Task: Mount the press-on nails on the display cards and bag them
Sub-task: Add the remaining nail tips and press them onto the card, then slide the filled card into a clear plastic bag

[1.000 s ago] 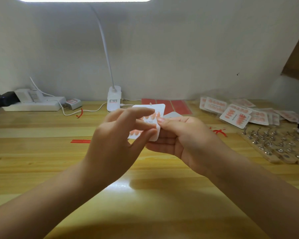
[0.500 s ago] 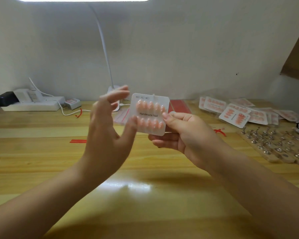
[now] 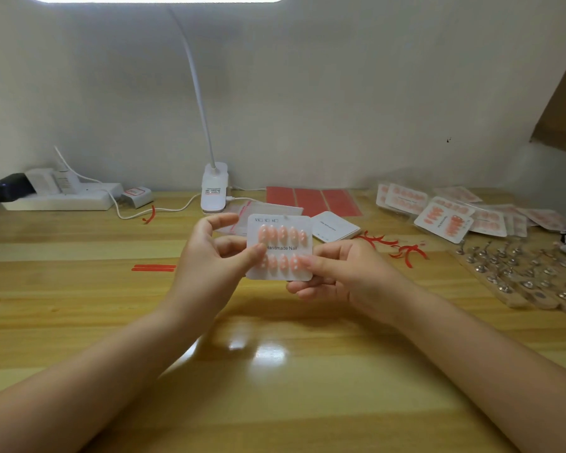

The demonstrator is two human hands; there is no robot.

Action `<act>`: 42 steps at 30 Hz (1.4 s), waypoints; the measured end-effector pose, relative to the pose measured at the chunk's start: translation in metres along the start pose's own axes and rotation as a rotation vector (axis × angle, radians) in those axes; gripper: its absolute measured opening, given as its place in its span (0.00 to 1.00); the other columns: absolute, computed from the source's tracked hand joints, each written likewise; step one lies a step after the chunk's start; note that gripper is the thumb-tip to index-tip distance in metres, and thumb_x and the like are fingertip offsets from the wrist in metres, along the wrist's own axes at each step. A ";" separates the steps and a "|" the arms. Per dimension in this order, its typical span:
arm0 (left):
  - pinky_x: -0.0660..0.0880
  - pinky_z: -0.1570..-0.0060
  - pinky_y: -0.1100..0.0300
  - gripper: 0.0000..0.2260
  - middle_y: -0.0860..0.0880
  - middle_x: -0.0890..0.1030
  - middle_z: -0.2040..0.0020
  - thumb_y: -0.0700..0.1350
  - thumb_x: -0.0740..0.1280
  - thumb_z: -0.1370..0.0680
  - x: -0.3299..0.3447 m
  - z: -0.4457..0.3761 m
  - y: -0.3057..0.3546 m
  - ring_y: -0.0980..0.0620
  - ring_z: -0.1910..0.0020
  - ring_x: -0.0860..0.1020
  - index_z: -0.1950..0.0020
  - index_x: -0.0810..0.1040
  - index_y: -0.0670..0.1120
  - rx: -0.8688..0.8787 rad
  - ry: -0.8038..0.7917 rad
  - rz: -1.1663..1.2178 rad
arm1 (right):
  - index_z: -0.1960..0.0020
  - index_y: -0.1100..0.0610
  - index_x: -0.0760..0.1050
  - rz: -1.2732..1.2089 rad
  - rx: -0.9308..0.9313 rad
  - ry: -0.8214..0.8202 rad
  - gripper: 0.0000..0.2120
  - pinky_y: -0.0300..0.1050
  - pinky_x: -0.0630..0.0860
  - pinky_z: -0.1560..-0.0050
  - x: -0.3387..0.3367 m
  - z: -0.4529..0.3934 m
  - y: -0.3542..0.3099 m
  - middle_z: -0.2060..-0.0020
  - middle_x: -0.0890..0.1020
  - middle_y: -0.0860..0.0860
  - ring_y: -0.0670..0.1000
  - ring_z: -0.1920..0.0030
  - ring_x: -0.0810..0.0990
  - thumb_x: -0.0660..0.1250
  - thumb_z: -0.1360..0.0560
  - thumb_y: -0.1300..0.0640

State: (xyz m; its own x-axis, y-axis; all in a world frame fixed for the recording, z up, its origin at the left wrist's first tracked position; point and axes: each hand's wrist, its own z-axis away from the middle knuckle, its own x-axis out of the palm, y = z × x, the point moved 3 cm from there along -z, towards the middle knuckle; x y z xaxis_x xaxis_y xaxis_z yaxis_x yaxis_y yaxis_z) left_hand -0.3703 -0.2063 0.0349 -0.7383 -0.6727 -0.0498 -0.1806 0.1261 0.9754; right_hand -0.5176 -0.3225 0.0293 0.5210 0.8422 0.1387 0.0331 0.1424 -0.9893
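Head view showed both hands, left (image 3: pixel 216 256) and right (image 3: pixel 343 276), pinching a filled card (image 3: pixel 280 248) above the table (image 3: pixel 79 289); bagged cards (image 3: pixel 445 217) lay right, this one unbagged.

Desk lamp (image 3: pixel 213 186), power strip (image 3: pixel 62 199)

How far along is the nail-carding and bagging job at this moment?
Done: a pile of bagged nail cards lies at the right rear. In hand: the left hand and right hand pinch a display card with two full rows of nails, unbagged. Left: bag it with the clear bags; blank cards wait behind.
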 end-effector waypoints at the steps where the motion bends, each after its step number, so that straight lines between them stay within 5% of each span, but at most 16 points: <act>1: 0.77 0.49 0.49 0.21 0.47 0.86 0.57 0.40 0.74 0.29 0.000 0.000 -0.001 0.49 0.56 0.84 0.41 0.71 0.53 -0.007 -0.005 0.003 | 0.54 0.65 0.81 0.015 -0.011 -0.008 0.05 0.40 0.82 0.61 0.000 0.000 0.001 0.61 0.85 0.57 0.57 0.56 0.86 0.68 0.24 0.64; 6: 0.78 0.45 0.44 0.22 0.46 0.86 0.57 0.40 0.74 0.29 0.002 0.002 -0.006 0.48 0.55 0.85 0.39 0.71 0.52 -0.035 -0.020 -0.017 | 0.60 0.61 0.81 0.124 -0.086 0.001 0.06 0.41 0.82 0.61 -0.002 0.000 0.003 0.62 0.85 0.55 0.57 0.58 0.86 0.68 0.25 0.66; 12: 0.78 0.44 0.43 0.22 0.47 0.86 0.56 0.40 0.74 0.29 -0.001 -0.001 -0.005 0.49 0.54 0.84 0.39 0.71 0.52 -0.031 0.002 -0.028 | 0.47 0.65 0.80 -0.018 -0.028 -0.123 0.13 0.44 0.83 0.55 0.000 -0.003 0.009 0.52 0.85 0.60 0.57 0.52 0.85 0.67 0.28 0.58; 24: 0.79 0.47 0.43 0.22 0.46 0.85 0.58 0.40 0.75 0.28 0.001 0.001 -0.011 0.49 0.56 0.84 0.39 0.71 0.51 0.058 -0.022 -0.117 | 0.51 0.63 0.82 0.074 -0.082 -0.063 0.05 0.41 0.82 0.58 -0.008 -0.007 0.017 0.55 0.85 0.58 0.58 0.55 0.85 0.68 0.25 0.65; 32: 0.81 0.52 0.51 0.20 0.52 0.85 0.58 0.42 0.74 0.27 0.000 0.001 -0.016 0.55 0.58 0.84 0.40 0.71 0.53 0.133 0.006 -0.204 | 0.48 0.64 0.81 -0.024 -0.011 -0.141 0.11 0.44 0.82 0.54 -0.009 -0.010 0.019 0.54 0.85 0.58 0.56 0.52 0.85 0.67 0.27 0.60; 42: 0.80 0.55 0.44 0.20 0.48 0.84 0.58 0.42 0.73 0.26 0.001 0.003 -0.019 0.52 0.58 0.84 0.39 0.70 0.53 0.165 0.009 -0.257 | 0.50 0.65 0.79 0.143 -0.085 0.056 0.06 0.40 0.82 0.62 -0.004 -0.007 0.020 0.58 0.85 0.57 0.53 0.62 0.85 0.64 0.22 0.68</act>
State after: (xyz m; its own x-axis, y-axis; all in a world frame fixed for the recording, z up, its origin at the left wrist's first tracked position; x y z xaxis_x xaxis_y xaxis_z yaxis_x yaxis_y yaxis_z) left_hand -0.3697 -0.2078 0.0162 -0.6492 -0.7042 -0.2874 -0.4641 0.0674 0.8832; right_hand -0.5127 -0.3265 0.0090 0.5725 0.8199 -0.0039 0.0259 -0.0229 -0.9994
